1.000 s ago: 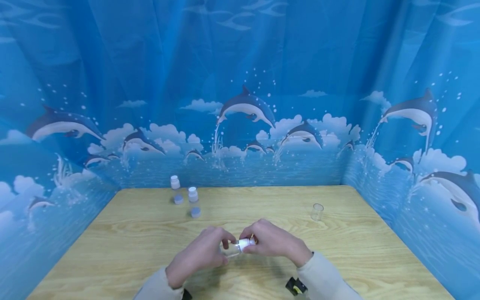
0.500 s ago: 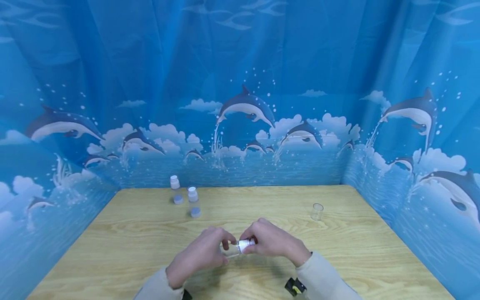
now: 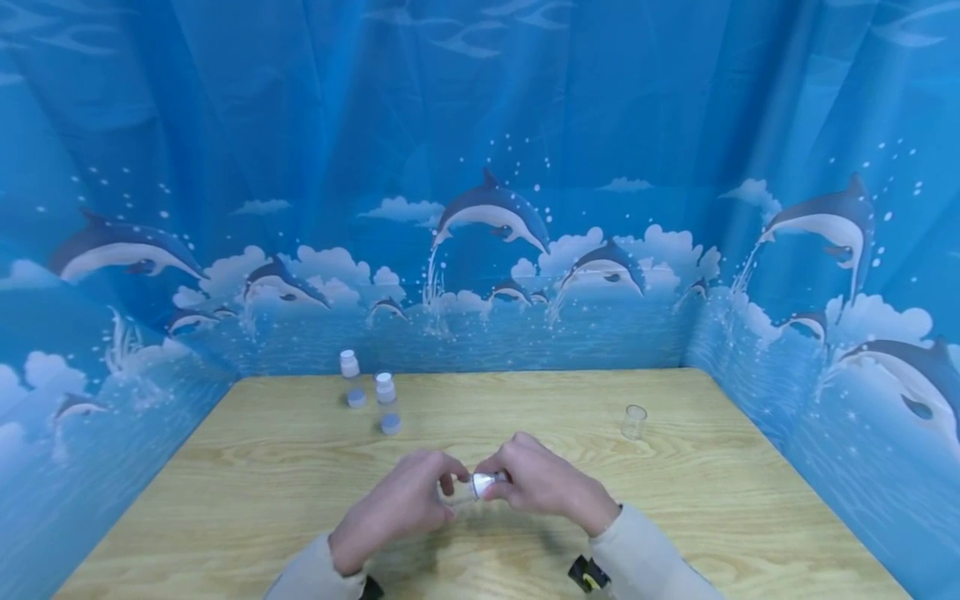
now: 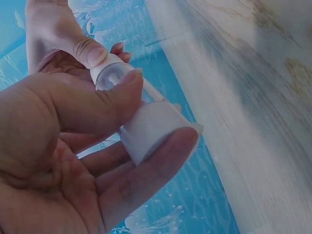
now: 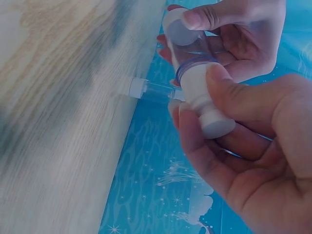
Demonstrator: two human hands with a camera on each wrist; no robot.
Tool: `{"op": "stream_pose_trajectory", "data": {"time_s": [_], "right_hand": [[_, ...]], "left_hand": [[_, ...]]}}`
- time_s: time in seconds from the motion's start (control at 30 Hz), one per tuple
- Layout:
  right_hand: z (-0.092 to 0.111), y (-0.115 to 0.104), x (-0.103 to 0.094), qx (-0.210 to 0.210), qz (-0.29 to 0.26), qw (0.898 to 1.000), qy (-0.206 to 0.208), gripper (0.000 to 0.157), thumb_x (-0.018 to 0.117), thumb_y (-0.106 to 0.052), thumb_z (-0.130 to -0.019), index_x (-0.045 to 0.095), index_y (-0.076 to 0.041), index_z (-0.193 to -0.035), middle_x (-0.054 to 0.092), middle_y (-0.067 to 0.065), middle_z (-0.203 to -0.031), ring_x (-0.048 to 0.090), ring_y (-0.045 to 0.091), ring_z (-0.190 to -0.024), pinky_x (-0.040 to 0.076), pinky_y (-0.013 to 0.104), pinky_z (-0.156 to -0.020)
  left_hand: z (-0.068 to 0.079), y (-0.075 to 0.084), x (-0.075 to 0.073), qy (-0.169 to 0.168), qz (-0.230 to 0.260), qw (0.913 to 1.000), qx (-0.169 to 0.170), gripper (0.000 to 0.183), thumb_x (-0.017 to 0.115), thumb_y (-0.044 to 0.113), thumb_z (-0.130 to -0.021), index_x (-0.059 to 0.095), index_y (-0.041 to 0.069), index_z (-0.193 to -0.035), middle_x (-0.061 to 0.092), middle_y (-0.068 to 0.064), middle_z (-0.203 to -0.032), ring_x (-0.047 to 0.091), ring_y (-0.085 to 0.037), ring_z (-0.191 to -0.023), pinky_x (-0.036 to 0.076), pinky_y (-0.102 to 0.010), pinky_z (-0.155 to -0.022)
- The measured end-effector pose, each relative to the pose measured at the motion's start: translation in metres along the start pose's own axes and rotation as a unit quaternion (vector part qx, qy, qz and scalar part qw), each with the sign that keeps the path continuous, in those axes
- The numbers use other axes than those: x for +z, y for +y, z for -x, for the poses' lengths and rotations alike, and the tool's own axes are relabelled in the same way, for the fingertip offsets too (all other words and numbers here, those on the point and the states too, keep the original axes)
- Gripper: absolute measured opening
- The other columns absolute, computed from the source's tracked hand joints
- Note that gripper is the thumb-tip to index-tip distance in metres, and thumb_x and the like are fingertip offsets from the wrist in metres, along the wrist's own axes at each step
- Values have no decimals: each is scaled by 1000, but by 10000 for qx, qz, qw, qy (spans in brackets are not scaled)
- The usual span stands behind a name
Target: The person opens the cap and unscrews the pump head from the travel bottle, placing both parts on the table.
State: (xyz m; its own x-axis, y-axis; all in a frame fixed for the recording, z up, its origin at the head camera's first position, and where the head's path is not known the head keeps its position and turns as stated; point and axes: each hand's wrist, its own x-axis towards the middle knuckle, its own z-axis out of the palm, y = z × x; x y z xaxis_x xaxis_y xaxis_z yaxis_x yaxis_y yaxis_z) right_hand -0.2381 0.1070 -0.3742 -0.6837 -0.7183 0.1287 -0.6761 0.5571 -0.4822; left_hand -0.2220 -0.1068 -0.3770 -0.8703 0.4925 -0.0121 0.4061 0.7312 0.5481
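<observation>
A small clear bottle with a white neck piece and a white bottom [image 4: 153, 124] lies tilted between both hands, close over the table's front middle. My left hand [image 3: 405, 504] grips its clear body near the bottom, thumb on one side and fingers curled round the other. The right hand [image 3: 536, 483] pinches the white neck piece [image 5: 197, 85] between thumb and fingers. A narrower white end [image 5: 217, 124] sticks out past those fingers in the right wrist view. Part of the clear body is hidden behind the left fingers.
Two similar upright bottles, one farther back [image 3: 350, 375] and one nearer [image 3: 386, 400], stand at the table's back left. A clear open cup [image 3: 633, 422] stands at the right. Blue dolphin-print curtain [image 3: 480, 333] surrounds the wooden table [image 3: 247, 500] at the back and sides.
My right hand has shifted slightly left and up, closer to the left hand. Less of the white neck piece shows between the hands. Everything else stays in place.
</observation>
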Motion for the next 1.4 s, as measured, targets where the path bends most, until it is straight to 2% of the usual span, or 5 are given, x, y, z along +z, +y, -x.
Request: {"op": "stream_pose_trajectory", "data": {"time_s": [0.2, 0.67, 0.9, 1.17, 1.4], "right_hand": [[-1, -2, 1, -23, 108, 9999, -24, 23, 73, -13, -94, 77, -3, -115, 81, 7, -95, 66, 0, -64, 53, 7, -64], [-3, 3, 7, -263, 174, 9992, 260, 22, 72, -10, -94, 77, -5, -116, 81, 7, -90, 42, -12, -47, 51, 7, -58], [-5, 5, 11, -548, 288, 9970, 470, 21, 72, -9, -94, 77, -5, -114, 81, 8, -89, 60, -7, -57, 52, 3, -68], [-6, 5, 11, -925, 894, 9894, 668, 7, 75, -11, -91, 77, -12, -98, 78, -2, -86, 59, -5, -72, 52, 9, -70], [-7, 12, 7, -607, 234, 9962, 577, 27, 79, -12, -89, 77, -5, -115, 80, 8, -106, 73, 3, -88, 55, 8, -75]], "left_hand": [[-1, -2, -1, 15, -50, 10000, 44, 44, 84, -5, -70, 77, 10, -111, 77, -7, -95, 68, -17, -81, 58, -27, -66], [0, -2, -4, 81, -212, 9997, -7, 44, 77, -7, -70, 77, 7, -112, 78, -10, -97, 71, -21, -85, 61, -33, -70], [3, -2, -5, 310, -447, 9984, 125, 42, 79, -6, -69, 77, 7, -109, 76, -7, -91, 69, -21, -84, 60, -36, -72], [4, -9, -7, 183, -81, 9994, 284, 42, 76, -9, -71, 75, 3, -111, 76, -11, -94, 70, -21, -84, 60, -31, -69], [-1, -10, -4, 144, -167, 9993, 297, 40, 79, -5, -74, 76, 5, -112, 78, -10, -95, 72, -19, -83, 62, -30, -71]]}}
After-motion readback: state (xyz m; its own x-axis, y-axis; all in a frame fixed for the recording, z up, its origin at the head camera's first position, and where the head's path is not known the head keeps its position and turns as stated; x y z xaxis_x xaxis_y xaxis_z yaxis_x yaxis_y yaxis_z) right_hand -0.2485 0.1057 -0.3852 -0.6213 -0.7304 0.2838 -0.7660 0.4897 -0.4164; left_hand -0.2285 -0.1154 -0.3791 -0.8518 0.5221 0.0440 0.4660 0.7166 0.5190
